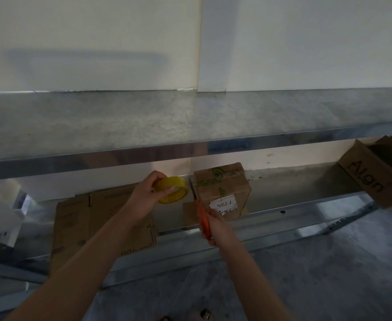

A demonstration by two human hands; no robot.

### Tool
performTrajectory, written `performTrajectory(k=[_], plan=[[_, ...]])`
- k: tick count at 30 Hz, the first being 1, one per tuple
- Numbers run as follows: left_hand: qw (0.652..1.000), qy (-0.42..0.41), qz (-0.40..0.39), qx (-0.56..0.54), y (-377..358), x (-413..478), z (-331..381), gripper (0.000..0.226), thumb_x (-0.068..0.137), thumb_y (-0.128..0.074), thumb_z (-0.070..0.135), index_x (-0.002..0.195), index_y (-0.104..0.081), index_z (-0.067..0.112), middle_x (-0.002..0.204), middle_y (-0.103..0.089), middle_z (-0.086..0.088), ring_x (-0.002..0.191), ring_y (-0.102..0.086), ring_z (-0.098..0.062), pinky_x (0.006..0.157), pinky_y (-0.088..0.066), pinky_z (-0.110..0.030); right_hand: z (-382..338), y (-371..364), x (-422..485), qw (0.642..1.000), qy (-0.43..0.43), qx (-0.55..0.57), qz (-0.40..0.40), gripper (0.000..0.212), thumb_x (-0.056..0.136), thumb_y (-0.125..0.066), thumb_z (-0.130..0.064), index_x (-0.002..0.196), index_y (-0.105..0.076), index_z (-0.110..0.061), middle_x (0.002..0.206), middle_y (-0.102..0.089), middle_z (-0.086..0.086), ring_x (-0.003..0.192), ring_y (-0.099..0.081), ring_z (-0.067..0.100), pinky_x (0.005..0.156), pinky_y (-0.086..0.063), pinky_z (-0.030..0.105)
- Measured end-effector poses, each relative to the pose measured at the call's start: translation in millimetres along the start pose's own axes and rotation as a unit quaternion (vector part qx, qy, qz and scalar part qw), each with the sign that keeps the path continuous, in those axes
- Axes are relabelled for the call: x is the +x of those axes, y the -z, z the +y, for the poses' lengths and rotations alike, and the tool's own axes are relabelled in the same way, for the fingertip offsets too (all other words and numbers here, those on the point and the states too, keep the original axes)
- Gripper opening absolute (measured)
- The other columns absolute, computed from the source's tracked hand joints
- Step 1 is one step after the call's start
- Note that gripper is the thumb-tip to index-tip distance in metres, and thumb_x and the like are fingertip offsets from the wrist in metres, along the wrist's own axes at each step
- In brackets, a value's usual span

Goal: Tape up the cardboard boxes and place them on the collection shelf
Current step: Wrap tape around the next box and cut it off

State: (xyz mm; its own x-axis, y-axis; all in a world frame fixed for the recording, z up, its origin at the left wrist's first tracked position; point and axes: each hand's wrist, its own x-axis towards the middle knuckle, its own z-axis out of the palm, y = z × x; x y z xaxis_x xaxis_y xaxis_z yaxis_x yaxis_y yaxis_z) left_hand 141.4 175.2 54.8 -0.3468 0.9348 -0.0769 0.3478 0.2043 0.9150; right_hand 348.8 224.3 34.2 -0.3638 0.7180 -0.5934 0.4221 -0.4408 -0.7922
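Observation:
A small closed cardboard box point(222, 188) with green print and a white label stands on the lower metal shelf point(294, 209). My left hand point(147, 193) grips a yellow tape roll point(174, 189) just left of the box. My right hand point(216, 225) holds orange-handled scissors point(200, 214); their blades point up along the box's left front edge.
Flattened cardboard point(93, 218) lies on the lower shelf to the left. An open box printed "Align" point(375, 174) sits tilted at the far right. The upper metal shelf point(190, 119) spans the view above, with a white wall behind. The grey floor lies below.

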Motion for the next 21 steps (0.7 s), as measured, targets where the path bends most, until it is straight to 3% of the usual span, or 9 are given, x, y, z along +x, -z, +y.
performTrajectory(k=[10,13,16,19,21], plan=[[0.999,-0.007,-0.015,0.030,-5.2,8.0,-12.1,0.018,0.088,-0.066,0.035,0.099,-0.054,0.030,0.103,-0.059,0.004,0.096,-0.057,-0.016,0.081,-0.051,-0.036,9.5,7.1,14.3,0.999,0.036,-0.019,0.023,0.012,0.098,-0.050,-0.032,0.095,-0.058,-0.023,0.084,-0.058,0.007,0.068,-0.054,0.016,0.048,-0.039,0.022],[0.999,-0.006,-0.003,0.038,-10.6,8.2,-10.5,0.019,0.088,-0.068,0.031,0.098,-0.053,0.025,0.099,-0.059,0.003,0.093,-0.057,-0.017,0.078,-0.050,-0.036,6.3,7.3,13.8,0.998,0.043,-0.023,0.033,0.019,0.089,-0.052,-0.042,0.094,-0.059,-0.025,0.082,-0.059,0.005,0.072,-0.056,0.019,0.057,-0.042,0.028],[0.997,-0.025,0.007,0.073,-15.5,8.3,-6.9,0.022,0.086,-0.070,0.027,0.095,-0.051,0.021,0.093,-0.058,0.003,0.085,-0.056,-0.015,0.070,-0.046,-0.032,1.5,5.8,14.1,0.995,0.061,-0.046,0.064,0.042,0.066,-0.050,-0.063,0.088,-0.060,-0.029,0.081,-0.061,0.001,0.080,-0.058,0.022,0.073,-0.046,0.037],[0.986,-0.038,-0.001,0.161,-17.9,10.1,-9.8,0.026,0.083,-0.072,0.030,0.093,-0.050,0.023,0.088,-0.057,0.007,0.078,-0.055,-0.009,0.063,-0.042,-0.027,0.9,10.0,14.8,0.992,0.075,-0.063,0.078,0.031,0.075,-0.047,-0.056,0.088,-0.059,-0.031,0.084,-0.062,-0.001,0.087,-0.061,0.024,0.083,-0.052,0.042],[0.982,-0.029,-0.008,0.184,-19.4,11.2,-12.9,0.026,0.082,-0.072,0.031,0.093,-0.050,0.022,0.087,-0.057,0.008,0.077,-0.055,-0.010,0.062,-0.042,-0.027,1.4,14.6,16.1,0.993,0.076,-0.056,0.074,0.020,0.083,-0.048,-0.046,0.089,-0.059,-0.031,0.081,-0.061,-0.001,0.082,-0.059,0.021,0.076,-0.050,0.039]])
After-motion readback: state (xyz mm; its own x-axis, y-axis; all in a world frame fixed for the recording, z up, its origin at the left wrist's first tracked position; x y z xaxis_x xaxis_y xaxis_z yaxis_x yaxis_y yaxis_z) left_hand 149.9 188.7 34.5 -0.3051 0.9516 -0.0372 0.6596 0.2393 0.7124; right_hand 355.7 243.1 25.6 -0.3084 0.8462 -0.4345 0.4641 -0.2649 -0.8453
